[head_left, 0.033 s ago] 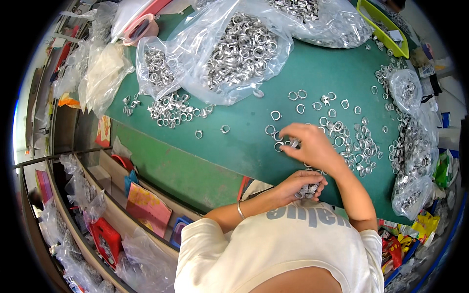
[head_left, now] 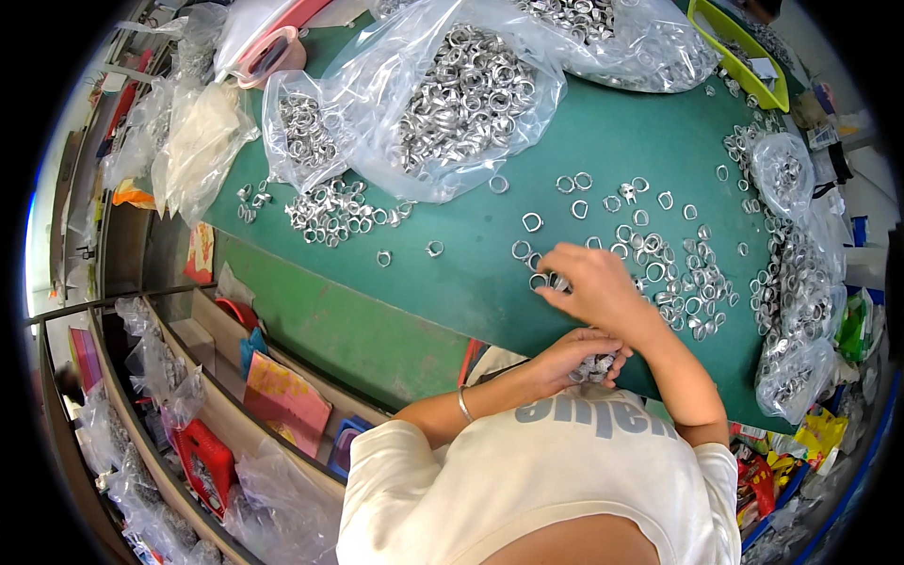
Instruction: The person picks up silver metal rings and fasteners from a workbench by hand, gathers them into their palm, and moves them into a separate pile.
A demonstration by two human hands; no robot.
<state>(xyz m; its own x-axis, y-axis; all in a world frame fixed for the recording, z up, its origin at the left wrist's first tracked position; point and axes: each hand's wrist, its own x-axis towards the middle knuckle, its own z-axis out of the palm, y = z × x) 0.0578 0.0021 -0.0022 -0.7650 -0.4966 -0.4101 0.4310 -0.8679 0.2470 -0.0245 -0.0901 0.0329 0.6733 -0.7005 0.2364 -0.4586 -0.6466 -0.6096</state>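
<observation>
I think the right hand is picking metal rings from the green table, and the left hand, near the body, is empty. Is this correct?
Not quite. In the head view the left hand, near the body, is not empty: it cups a small bunch of metal rings. The rest holds: the right hand is at loose rings on the green table.

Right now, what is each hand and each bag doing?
Right hand: on the green table, fingers pinching loose metal rings.
Left hand: cupped near the body, holding a bunch of rings.
Big clear bag: open, lying full of rings.
Small bag: lying closed-looking, part full.
</observation>
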